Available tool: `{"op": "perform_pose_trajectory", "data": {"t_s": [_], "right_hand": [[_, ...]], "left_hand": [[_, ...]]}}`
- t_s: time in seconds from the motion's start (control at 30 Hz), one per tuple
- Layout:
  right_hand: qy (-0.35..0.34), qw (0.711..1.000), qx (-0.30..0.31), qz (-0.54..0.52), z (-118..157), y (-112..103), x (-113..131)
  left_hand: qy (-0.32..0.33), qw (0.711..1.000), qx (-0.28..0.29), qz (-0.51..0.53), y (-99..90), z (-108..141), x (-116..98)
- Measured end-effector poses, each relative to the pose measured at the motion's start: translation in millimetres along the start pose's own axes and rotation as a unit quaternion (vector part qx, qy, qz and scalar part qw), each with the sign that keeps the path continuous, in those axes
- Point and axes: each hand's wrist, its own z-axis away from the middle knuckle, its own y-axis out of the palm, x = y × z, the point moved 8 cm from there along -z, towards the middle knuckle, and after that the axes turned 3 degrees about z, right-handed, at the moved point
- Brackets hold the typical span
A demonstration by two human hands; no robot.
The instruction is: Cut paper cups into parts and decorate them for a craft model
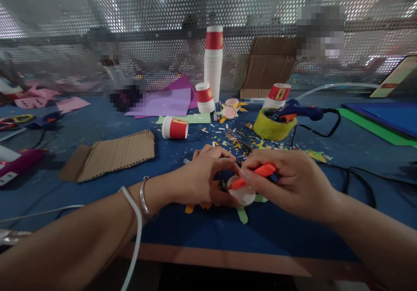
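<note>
Near the table's front edge lies a small white round piece (pixel 245 195), with green paper strips (pixel 242 215) sticking out beneath it. My left hand (pixel 208 176) curls around its left side, thumb and fingers at its rim. An orange-red marker (pixel 260 174) is pinched in my right hand (pixel 289 184), its tip over the white piece's upper left. Orange paper shapes (pixel 189 209) show under and beside my left hand, partly hidden by it.
Corrugated cardboard (pixel 119 155) lies left, and a red-and-white cup (pixel 175 128) lies on its side behind. A tall cup stack (pixel 213 69) stands at the back. Right are a yellow tape roll (pixel 275 128), a blue glue gun (pixel 301 110) and black cables. Paper scraps lie mid-table.
</note>
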Motion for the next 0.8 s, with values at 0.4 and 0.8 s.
{"op": "perform_pose_trajectory", "data": {"t_s": [0.4,0.8], "right_hand": [[-0.065,0.991,-0.022,0.115,-1.2,-5.7,6.6],[-0.138,0.972,0.001,0.190,1.8,-5.4,17.7]], "left_hand": [[-0.022,1.000,0.011,0.021,5.5,-1.2,6.9],[-0.021,0.999,0.026,0.026,4.2,-3.3,5.6]]}}
